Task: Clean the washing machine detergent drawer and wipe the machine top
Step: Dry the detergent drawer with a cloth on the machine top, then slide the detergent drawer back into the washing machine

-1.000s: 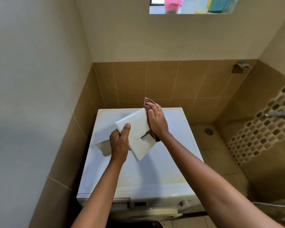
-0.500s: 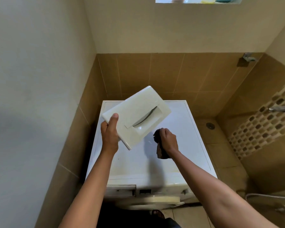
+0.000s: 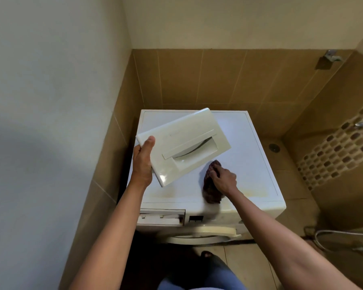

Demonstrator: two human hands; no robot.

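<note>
Detergent drawer out of the machine, held above it; cloth on the top panel.

The white rectangular plastic detergent drawer [image 3: 182,145] is tilted over the machine, its recessed handle facing me. My left hand [image 3: 143,162] grips its corner at eight o'clock, thumb on the face. At four o'clock from the drawer, my right hand [image 3: 223,181], fingers curled, presses a crumpled dark maroon cloth [image 3: 211,190] onto the white washing machine top [image 3: 249,164]. At six o'clock from my left hand is the open drawer slot [image 3: 161,216].

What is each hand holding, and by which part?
The left hand grips the detergent drawer by its left end; the right hand holds a bunched dark cloth, pressed on the machine top.
</note>
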